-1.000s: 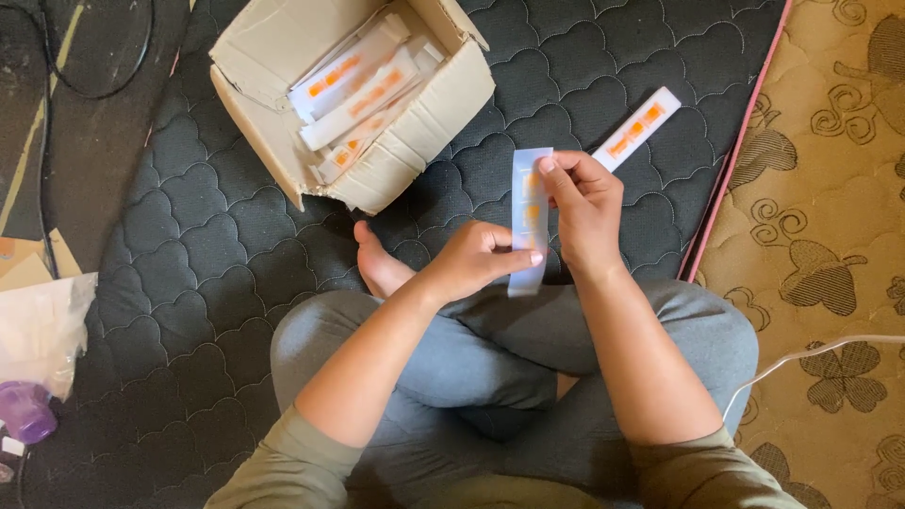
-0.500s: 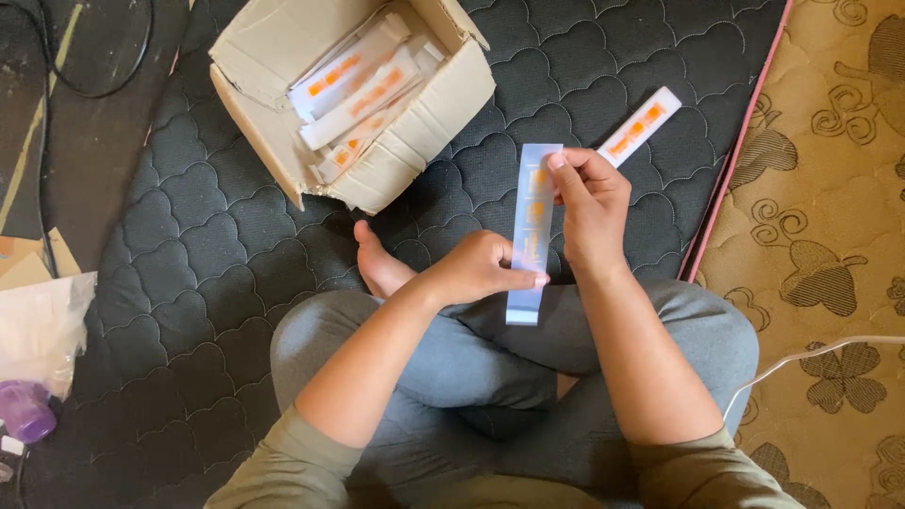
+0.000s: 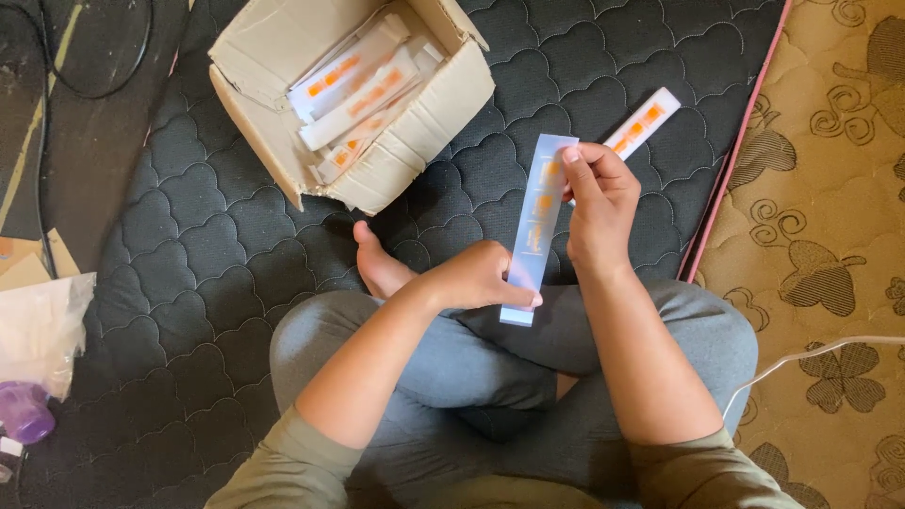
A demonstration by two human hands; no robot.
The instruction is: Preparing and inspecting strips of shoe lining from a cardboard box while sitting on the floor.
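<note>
A person sits cross-legged on a dark quilted mat (image 3: 236, 273) and holds a long, narrow, pale translucent packet with orange markings (image 3: 539, 221) upright between both hands, over the lap. The left hand (image 3: 481, 278) is curled around the packet's near end, thumb and fingers pinching it close to the bottom edge. The right hand (image 3: 596, 203) grips the far end, with its fingertips closed on the top corner of the packet and the rest of the hand folded behind it. A bare foot (image 3: 377, 264) shows just left of the left hand, resting on the mat. A second narrow white packet with orange markings (image 3: 643, 123) lies flat on the mat just beyond the right hand, angled toward the far right. Farther away to the left stands an open brown cardboard box (image 3: 396, 160), tilted on the mat, with several more of the same white and orange packets (image 3: 353, 90) stacked inside it. At the near left edge lie a crumpled clear plastic bag (image 3: 38, 330) and a small purple object (image 3: 24, 412). To the right of the mat is a tan patterned carpet (image 3: 830, 245), crossed by a thin white cable (image 3: 820, 351).
</note>
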